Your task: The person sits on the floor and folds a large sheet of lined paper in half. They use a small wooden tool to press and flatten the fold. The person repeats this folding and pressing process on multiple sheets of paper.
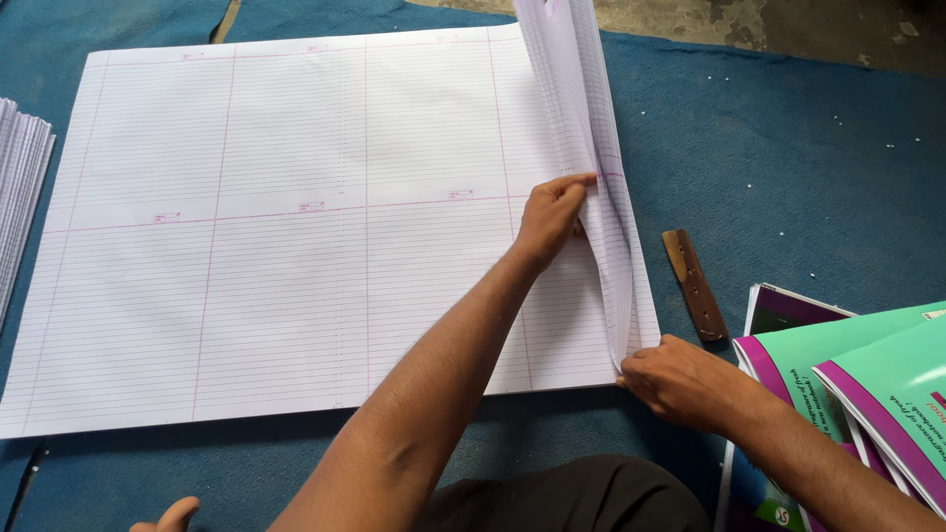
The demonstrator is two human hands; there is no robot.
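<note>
Both hands grip lifted ruled sheets [591,148]: the right hand [680,379] pinches their near corner, and the left hand [552,212], reaching across, pinches the fold farther up. Under them a big ruled sheet [276,227] lies flat on blue carpet [788,158], with a wooden tool [695,284] and green-purple covers [867,384] to the right.

Left hand [550,214]: bare, no ring, watch or glove.
Right hand [680,379]: bare likewise, wrist unadorned.
Forearms: uncovered along all that shows, no sleeve in view.
Clothing: dark brown-grey fabric, plain and unpatterned, at the bottom edge between the arms.
</note>
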